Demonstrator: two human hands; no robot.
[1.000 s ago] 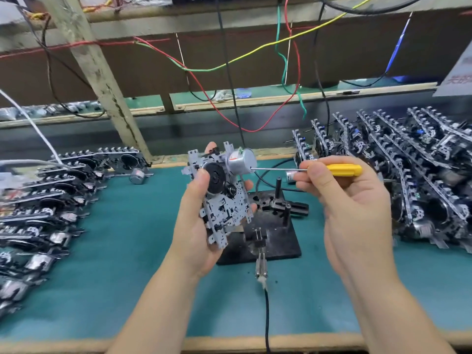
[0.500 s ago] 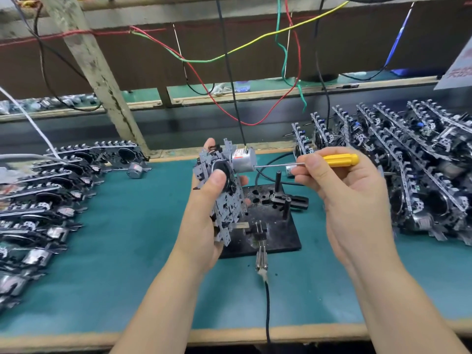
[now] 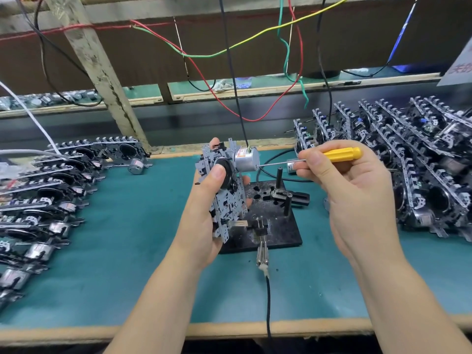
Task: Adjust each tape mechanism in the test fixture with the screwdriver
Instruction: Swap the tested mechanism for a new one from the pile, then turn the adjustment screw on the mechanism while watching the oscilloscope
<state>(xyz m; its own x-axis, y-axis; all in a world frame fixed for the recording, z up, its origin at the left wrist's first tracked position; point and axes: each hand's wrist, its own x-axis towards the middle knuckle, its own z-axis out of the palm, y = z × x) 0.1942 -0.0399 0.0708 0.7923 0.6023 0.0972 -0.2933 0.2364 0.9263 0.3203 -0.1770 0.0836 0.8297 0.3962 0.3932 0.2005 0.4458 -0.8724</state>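
My left hand (image 3: 204, 213) grips a grey metal tape mechanism (image 3: 224, 195) upright and nearly edge-on above the bench, thumb pressed on its black wheel. A silver motor (image 3: 246, 159) sticks out of its upper right side. My right hand (image 3: 350, 190) pinches a screwdriver with a yellow handle (image 3: 341, 153); its thin shaft runs left and the tip touches the end of the motor. Below and behind the mechanism, the black test fixture (image 3: 275, 226) with upright pegs stands on the green mat with no mechanism in it.
Rows of tape mechanisms lie at the left (image 3: 38, 200) and stand packed at the right (image 3: 421, 169). A black cable (image 3: 268, 302) runs from the fixture's front clip to the bench edge. Coloured wires (image 3: 229, 49) hang overhead, and a slanted wooden post (image 3: 102, 72) rises behind.
My left hand has turned the mechanism from face-on to nearly edge-on and raised it slightly. The screwdriver tip has stayed at the motor's end throughout.
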